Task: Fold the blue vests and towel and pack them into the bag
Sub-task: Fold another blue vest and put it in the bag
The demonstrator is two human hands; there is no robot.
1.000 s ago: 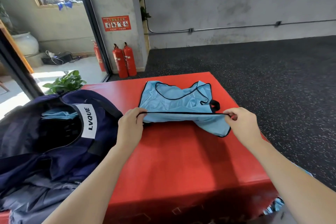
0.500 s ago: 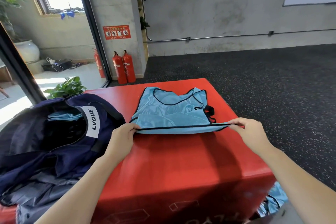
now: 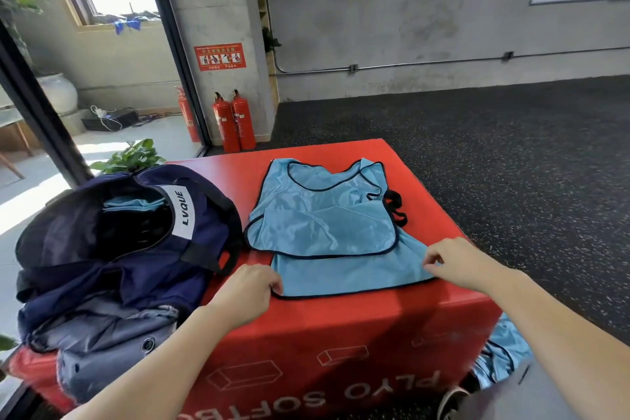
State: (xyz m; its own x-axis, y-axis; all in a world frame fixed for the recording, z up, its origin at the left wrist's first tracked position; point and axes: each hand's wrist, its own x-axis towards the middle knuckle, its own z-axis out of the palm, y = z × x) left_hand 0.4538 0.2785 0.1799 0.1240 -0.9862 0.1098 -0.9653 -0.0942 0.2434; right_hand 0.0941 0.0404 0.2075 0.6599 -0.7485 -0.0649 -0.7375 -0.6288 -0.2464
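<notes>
Now we have the vest (image 3: 324, 225) flat on the box (image 3: 341, 334), laid out for folding. Our left hand (image 3: 245, 297) and right hand (image 3: 453, 262) each pinch a near hem corner, likely to keep the edge square. Bag (image 3: 129, 242) sits open alongside, ready to load.

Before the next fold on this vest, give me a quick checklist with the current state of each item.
1. Vest lies on the red box: ok.
2. Left hand pinches the near left corner of the hem: ok.
3. Right hand pinches the near right corner: ok.
4. Front layer lines up with the back layer: not ok, its hem sits short of the lower hem.
5. Black side strap tucked in: not ok, it sticks out on the right.
6. Bag open beside the vest, blue fabric already inside: ok.
</notes>
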